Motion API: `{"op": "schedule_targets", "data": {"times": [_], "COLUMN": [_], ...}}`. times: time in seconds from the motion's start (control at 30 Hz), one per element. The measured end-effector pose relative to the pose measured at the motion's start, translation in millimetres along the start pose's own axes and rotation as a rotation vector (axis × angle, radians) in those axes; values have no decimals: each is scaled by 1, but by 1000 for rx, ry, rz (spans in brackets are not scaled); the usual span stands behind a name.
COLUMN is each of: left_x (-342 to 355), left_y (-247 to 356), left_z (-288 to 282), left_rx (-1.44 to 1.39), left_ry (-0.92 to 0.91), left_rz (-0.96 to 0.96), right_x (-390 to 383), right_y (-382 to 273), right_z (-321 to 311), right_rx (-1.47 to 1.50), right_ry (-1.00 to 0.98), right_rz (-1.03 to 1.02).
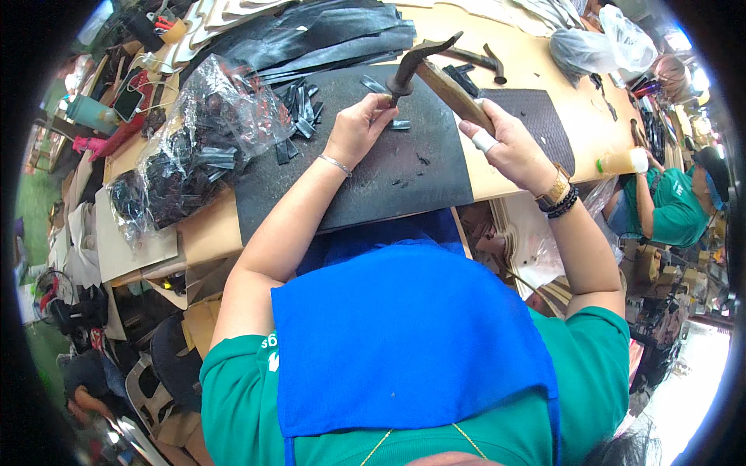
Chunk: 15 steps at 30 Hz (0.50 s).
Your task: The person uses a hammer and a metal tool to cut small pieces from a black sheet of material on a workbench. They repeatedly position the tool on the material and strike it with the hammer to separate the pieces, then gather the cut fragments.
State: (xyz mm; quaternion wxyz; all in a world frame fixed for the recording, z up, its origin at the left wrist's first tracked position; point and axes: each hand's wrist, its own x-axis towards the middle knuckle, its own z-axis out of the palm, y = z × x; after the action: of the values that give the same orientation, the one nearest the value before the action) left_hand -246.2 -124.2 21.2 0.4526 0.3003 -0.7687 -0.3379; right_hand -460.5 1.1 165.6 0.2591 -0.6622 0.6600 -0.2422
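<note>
Right hand (513, 147) grip closed round hammer (435, 70) handle; left hand (359, 128) pinches small black strip (396, 124) flat on the black mat (373, 171) on the table (575, 116). Keep fingertips clear of the head; strike squarely.

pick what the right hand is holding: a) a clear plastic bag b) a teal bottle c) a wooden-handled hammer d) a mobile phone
c: the right hand grips the wooden handle of a hammer with a dark curved metal head, raised over the black rubber mat, while the left hand presses a small black strip onto that mat.
</note>
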Motion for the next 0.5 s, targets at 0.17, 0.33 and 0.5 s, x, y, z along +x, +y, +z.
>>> {"op": "schedule_targets", "data": {"times": [0.17,0.33,0.5], "left_x": [0,-3,0], "left_y": [4,4,4], "left_z": [-2,-2,-4], "left_rx": [-18,61,21], "left_ry": [1,2,10], "left_rz": [40,43,45], "right_x": [5,9,14], "right_y": [-11,-13,-20], "right_z": [-11,5,-12], "right_rx": [576,-109,639], "right_ry": [268,-60,222], "right_rz": [-219,-124,-313]}}
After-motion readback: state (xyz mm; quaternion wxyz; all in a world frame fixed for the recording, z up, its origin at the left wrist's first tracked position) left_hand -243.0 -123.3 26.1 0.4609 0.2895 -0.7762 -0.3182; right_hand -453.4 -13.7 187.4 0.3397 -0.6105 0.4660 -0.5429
